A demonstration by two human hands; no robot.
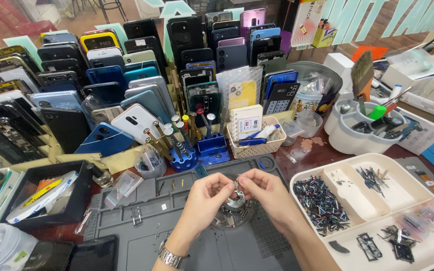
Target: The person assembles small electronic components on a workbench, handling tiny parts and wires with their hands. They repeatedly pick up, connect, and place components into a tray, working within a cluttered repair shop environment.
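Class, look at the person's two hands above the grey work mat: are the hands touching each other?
Touching. The head view shows the fingertips of the left hand and right hand meeting, pinched together around a small metal part above the grey work mat.

Both hands [237, 193] on small metal part [236, 189]

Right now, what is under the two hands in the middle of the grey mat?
Under the left hand and right hand sits a small round clear dish of tiny metal parts on the grey mat. The fingers cover the small piece they pinch, so its kind cannot be told.
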